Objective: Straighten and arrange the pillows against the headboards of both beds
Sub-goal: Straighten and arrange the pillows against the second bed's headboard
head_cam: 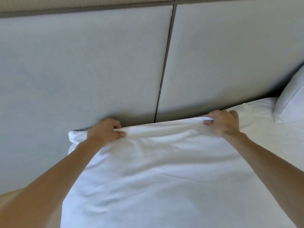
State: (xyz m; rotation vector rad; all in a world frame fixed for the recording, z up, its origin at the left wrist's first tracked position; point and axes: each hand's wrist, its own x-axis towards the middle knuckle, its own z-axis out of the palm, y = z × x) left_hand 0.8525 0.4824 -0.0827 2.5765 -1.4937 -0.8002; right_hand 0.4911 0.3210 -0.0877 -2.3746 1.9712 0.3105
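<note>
A large white pillow point(164, 170) fills the lower middle of the head view, its far long edge lying right up against the base of the grey padded headboard point(82, 63). Both of the person's hands are clenched on that far edge. The left hand point(105, 130) grips a bunched fold of the white fabric near the pillow's far left corner, thumb underneath and fingers curled over the top, so that a small puff of the corner sticks out to the left of the wrist. The right hand point(223, 122) grasps the same edge nearer the far right corner, fingers wrapped over a gathered ridge of cloth. Between the two hands the fabric is drawn into a taut rolled ridge, with soft creases running down the pillow's face toward the camera. Both bare forearms reach in from the bottom corners of the view.

The headboard is made of upholstered panels; a dark vertical seam point(164, 63) between two of them comes down to the pillow's far edge between the hands. A second white pillow point(291, 102) leans against the headboard at the right edge of the view, touching the far right corner of the held one
</note>
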